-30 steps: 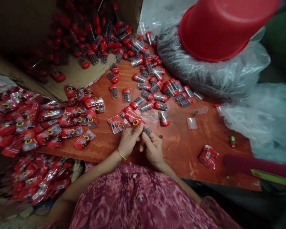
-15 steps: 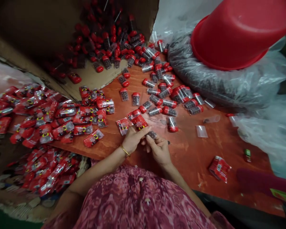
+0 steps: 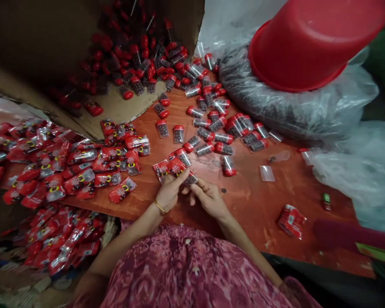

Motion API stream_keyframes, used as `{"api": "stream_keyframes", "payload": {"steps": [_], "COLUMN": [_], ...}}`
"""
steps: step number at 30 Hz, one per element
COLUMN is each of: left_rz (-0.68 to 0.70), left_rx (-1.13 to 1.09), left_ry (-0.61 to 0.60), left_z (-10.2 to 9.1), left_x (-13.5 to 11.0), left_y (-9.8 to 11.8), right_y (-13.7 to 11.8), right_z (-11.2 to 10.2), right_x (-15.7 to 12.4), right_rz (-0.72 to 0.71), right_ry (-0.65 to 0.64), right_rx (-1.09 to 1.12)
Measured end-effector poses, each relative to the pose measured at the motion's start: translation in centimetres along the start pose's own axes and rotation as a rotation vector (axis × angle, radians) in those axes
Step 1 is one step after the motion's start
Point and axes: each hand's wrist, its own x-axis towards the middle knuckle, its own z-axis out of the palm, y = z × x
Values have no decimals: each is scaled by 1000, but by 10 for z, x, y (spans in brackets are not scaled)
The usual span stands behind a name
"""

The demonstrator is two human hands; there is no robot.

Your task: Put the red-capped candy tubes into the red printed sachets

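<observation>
The left hand (image 3: 169, 193) covers the lower part of the glossy red plastic packet with dark pellets at its clear end (image 3: 177, 167), its printed lettering too small to read, and the fingers of the right hand (image 3: 210, 200) hide its tip. The brown cardboard box (image 3: 115, 105) runs past the top and left edges, its deepest red-capped clear jars (image 3: 98, 55) lost in shadow; the top edge crops the red plastic bucket (image 3: 308, 47), and the right edge cuts a blurred purple object (image 3: 336, 234).
</observation>
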Motion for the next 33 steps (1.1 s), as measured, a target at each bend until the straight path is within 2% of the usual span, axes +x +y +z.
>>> {"api": "stream_keyframes", "payload": {"steps": [5,8,11,13,14,16,18,20,22,25,28,30,33], "left_rz": [-42,-29,63,250,351,426,410,402,469,565,526,501,506], "left_rx": [-104,-176,-269,-375,-416,-385,-164,306,864,1479,1734,1780,1780], "left_ry": [-58,-3,167,352,439,500,481,395,294,230,200,214,271], "left_z": [1,-13,-49,-76,-85,-92,-82,-65,-53,-55,-67,-69,-61], "left_x": [-9,-11,-7,-2,0,3,4,3,2,2,4,8,17], "left_y": [-5,5,37,63,74,84,77,61,44,29,25,22,16], "right_y": [12,16,11,5,3,0,0,3,7,14,22,25,28], "right_z": [13,15,2,-9,-14,-18,-16,-15,-18,-31,-42,-44,-40], "right_x": [14,20,25,32,36,47,57,62,59,46,34,31,32], "right_rz": [1,-115,-272,-343,-366,-381,-361,-348,-354,-371,-385,-391,-412], "right_ry": [100,130,190,275,311,339,317,297,319,410,483,509,541], "right_rx": [-21,-146,-455,-750,-893,-1121,-1274,-1384,-1451,-1502,-1518,-1500,-1461]}}
